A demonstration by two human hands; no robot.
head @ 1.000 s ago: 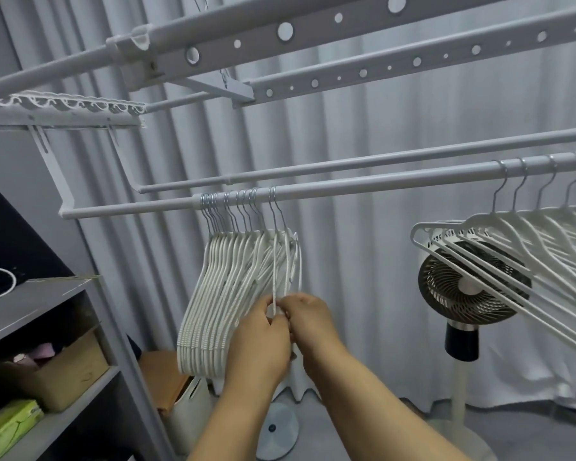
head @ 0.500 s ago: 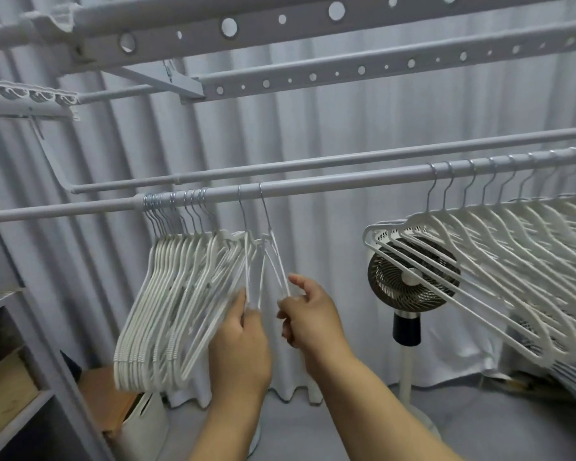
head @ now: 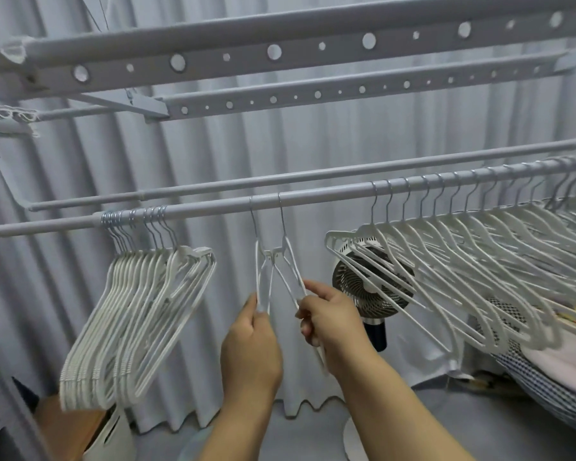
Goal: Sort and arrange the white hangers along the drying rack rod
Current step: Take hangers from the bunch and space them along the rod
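Note:
Two white hangers hang side by side at the middle of the grey rack rod (head: 313,196). My left hand (head: 250,344) pinches the left hanger (head: 259,277) by its lower arm. My right hand (head: 330,322) grips the right hanger (head: 288,261), whose arm runs down through the curled fingers. A tight bunch of several white hangers (head: 137,314) hangs at the rod's left part. A spaced row of several white hangers (head: 463,257) fills the rod's right part.
A second rod (head: 280,179) runs behind the first, with perforated rack bars (head: 280,51) overhead. A standing fan (head: 369,287) is behind the right row. A cardboard box (head: 67,424) and white bin (head: 113,437) sit low left, bedding (head: 552,371) low right.
The two hangers have slid right along the rod, away from the left bunch. Both hands moved right with them, and the view has panned right, showing more of the spaced row.

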